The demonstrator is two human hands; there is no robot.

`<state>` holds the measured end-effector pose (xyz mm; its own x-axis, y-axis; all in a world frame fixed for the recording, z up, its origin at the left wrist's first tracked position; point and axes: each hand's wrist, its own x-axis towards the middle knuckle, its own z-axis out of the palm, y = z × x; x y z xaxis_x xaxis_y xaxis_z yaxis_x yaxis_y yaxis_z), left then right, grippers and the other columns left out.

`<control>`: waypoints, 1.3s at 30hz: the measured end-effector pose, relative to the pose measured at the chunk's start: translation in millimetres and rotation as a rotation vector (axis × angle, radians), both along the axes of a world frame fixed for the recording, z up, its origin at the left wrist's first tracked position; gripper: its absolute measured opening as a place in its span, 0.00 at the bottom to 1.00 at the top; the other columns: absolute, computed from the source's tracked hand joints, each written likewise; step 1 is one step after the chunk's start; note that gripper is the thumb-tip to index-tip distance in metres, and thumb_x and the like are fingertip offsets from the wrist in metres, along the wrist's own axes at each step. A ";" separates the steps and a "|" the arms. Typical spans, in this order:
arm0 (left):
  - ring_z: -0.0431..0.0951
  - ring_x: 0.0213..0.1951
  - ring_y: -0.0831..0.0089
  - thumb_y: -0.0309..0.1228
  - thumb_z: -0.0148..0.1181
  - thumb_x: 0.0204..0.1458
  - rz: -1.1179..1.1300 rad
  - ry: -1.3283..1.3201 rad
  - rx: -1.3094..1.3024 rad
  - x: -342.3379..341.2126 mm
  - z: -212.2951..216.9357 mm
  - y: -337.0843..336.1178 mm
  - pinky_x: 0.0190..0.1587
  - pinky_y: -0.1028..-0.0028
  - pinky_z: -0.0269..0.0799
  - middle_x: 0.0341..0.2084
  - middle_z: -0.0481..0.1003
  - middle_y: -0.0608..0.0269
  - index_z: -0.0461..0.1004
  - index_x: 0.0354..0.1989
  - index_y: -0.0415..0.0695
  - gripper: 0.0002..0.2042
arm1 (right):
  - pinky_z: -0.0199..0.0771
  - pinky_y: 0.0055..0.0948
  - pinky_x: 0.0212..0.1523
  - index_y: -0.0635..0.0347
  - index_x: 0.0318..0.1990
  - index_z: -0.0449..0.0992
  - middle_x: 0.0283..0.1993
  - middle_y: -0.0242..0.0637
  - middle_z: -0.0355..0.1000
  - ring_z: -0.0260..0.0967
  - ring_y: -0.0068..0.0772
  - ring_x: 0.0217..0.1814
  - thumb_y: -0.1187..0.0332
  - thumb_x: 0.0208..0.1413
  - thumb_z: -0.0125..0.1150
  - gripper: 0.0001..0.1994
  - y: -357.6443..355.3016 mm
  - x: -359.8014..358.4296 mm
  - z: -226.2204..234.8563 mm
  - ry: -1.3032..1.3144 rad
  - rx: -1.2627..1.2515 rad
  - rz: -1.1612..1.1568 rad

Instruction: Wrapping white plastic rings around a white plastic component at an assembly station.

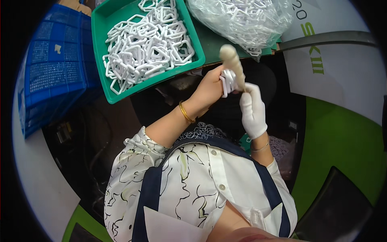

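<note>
My left hand (pixel 209 89), bare and with a gold bangle at the wrist, is closed on a small stack of white angular plastic rings (pixel 226 84). My right hand (pixel 254 113) wears a white glove, its fingers folded round the thin lower end of a cream-coloured brush-like tool (pixel 233 61). The tool's long rounded head is blurred and stands up against the stack's right side. Beyond my left hand, a green tray (pixel 151 82) holds a loose heap of similar white rings (pixel 139 52).
A clear plastic bag (pixel 246 28) full of white rings lies at the back, right of the tray. Blue mesh-sided crates (pixel 56 60) stand at the left. A dark curved bar (pixel 326 41) crosses a white panel on the right. Another bag of rings (pixel 279 148) sits low beside my right forearm.
</note>
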<state>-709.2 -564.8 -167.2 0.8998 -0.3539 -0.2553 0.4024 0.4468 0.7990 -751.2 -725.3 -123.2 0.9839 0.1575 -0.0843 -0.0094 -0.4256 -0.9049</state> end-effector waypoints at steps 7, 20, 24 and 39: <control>0.76 0.52 0.66 0.35 0.56 0.63 0.053 0.378 -0.689 -2.7 -27.1 -7.3 0.60 0.64 0.70 0.48 0.76 0.55 0.69 0.56 0.36 0.18 | 0.68 0.24 0.38 0.63 0.45 0.73 0.36 0.34 0.74 0.68 0.22 0.35 0.66 0.68 0.47 0.11 -27.8 -16.1 -4.3 -0.014 -0.236 -0.218; 0.66 0.64 0.62 0.27 0.54 0.62 0.015 0.297 -0.847 -1.7 -7.9 -13.2 0.68 0.65 0.62 0.62 0.67 0.52 0.62 0.66 0.40 0.23 | 0.58 0.14 0.32 0.63 0.38 0.73 0.30 0.22 0.66 0.58 0.10 0.32 0.72 0.58 0.62 0.05 15.2 17.5 12.2 0.081 0.032 -0.130; 0.70 0.62 0.63 0.25 0.54 0.62 0.072 0.224 -0.840 3.0 1.3 -14.1 0.67 0.64 0.65 0.58 0.70 0.51 0.64 0.63 0.38 0.20 | 0.52 0.14 0.28 0.61 0.43 0.70 0.27 0.18 0.55 0.49 0.10 0.27 0.74 0.55 0.66 0.12 8.6 23.8 14.6 -0.098 0.044 -0.377; 0.73 0.55 0.68 0.26 0.53 0.63 0.064 0.206 -0.822 3.9 3.9 -17.0 0.64 0.67 0.66 0.54 0.72 0.58 0.62 0.65 0.39 0.22 | 0.54 0.13 0.29 0.61 0.44 0.70 0.29 0.20 0.60 0.51 0.10 0.28 0.75 0.55 0.66 0.13 33.6 18.6 12.6 -0.074 -0.032 -0.276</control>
<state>-705.4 -581.9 -163.3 0.8883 -0.4482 -0.1002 0.4581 0.8802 0.1244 -732.6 -691.6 -110.6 0.9929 -0.1182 -0.0110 -0.0627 -0.4441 -0.8938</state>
